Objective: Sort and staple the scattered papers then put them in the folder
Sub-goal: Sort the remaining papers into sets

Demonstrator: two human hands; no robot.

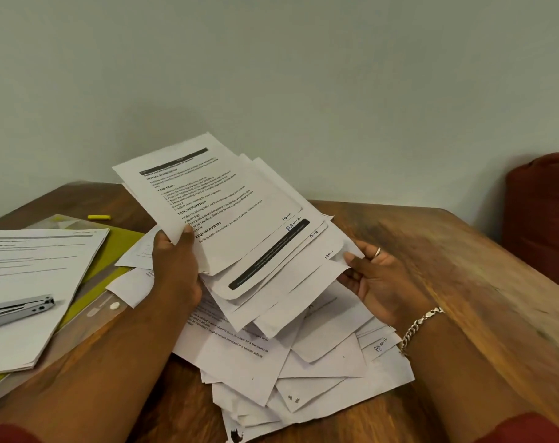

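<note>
— What are the hands doing?

— The left hand (176, 266) grips a fanned sheaf (240, 225) of printed pages at its near left edge, thumb on top, fingers curled under. The right hand (372, 276) pinches the sheaf's lowest sheets at the right corner, thumb on top; a ring (377, 252) on one finger, a bracelet (420, 326) at the wrist.

— And the sheaf, is it on the table?

— Lifted, tilted up toward the wall. Handwritten page numbers show along its stepped right edges.

— What lies under it?

— A loose pile (303, 372) of sheets on the table (463, 266), overlapping at all angles, directly beneath the hands and forearms.

— Anything on the left?

— A yellow-green folder (112, 251) lies flat, its clear flap with a white snap nearest the pile. A neat stack (32, 282) rests on it, and a silver stapler (19, 308) on the stack. Beyond the folder, a small yellow marker (98, 217). A dark red cushion (543, 219) stands at the far right.
</note>
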